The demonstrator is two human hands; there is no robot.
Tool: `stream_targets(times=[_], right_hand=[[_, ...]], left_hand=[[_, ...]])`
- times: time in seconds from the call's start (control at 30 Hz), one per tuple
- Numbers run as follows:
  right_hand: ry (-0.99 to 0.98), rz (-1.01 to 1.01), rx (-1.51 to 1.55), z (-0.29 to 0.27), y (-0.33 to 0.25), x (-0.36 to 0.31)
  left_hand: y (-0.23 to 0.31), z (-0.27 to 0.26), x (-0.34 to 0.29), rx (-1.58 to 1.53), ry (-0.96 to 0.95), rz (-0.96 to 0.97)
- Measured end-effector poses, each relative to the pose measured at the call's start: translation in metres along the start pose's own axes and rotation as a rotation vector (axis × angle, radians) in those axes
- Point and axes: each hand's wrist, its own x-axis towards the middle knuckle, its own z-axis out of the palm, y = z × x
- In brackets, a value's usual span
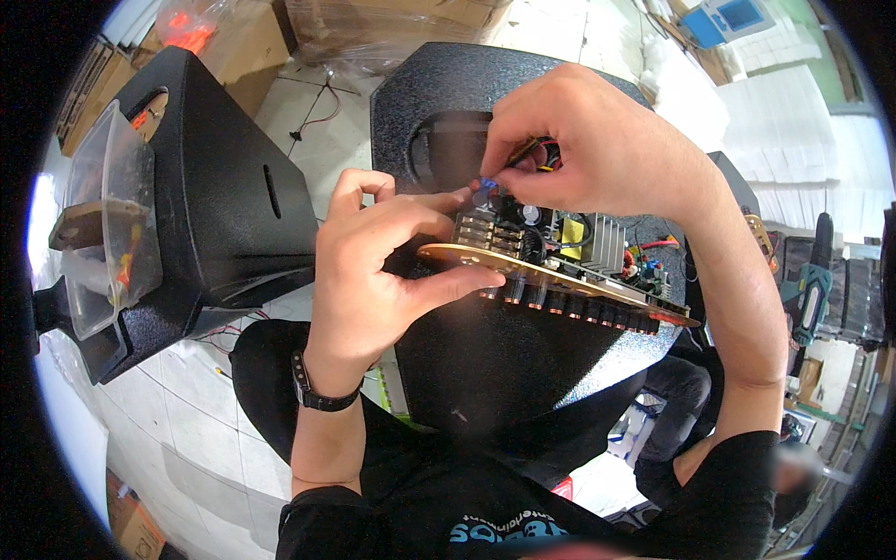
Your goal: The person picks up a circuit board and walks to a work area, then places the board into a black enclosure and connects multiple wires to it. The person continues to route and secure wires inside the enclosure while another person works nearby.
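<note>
My left hand (pixel 369 252) grips the left end of an amplifier panel (pixel 560 283), thumb beneath its edge and fingers over the top. Electronic parts and a finned metal heat sink (pixel 605 243) stand on its upper face, while a row of black knobs (pixel 569 306) points down. At the board's far left corner, my right hand (pixel 583 140) is closed in a pinch beside a small blue part (pixel 485 189). Dark and coloured wires (pixel 539 154) run through its curled fingers; what the fingertips hold is mostly hidden. Beneath both hands lies a black speaker cabinet (pixel 411 89) with a cutout.
Another black speaker cabinet (pixel 238 187) stands at left, with a clear plastic tub (pixel 140 224) of small parts on it. A teal and black power tool (pixel 807 294) is at right. White sheets (pixel 779 121) are stacked behind. A person (pixel 798 467) appears at lower right.
</note>
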Motion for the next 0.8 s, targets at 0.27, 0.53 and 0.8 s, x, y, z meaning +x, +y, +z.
stream_targets(times=[0.27, 0.53, 0.8], right_hand=[[-0.047, -0.009, -0.023, -0.002, -0.003, 0.004], [-0.071, -0.048, -0.122, 0.000, -0.008, 0.007], [-0.066, -0.040, -0.110, -0.003, -0.006, 0.003]], left_hand=[[-0.001, 0.000, 0.000, -0.007, 0.004, -0.010], [-0.001, 0.000, -0.002, -0.022, 0.009, -0.018], [0.001, 0.003, -0.004, -0.018, 0.003, -0.040]])
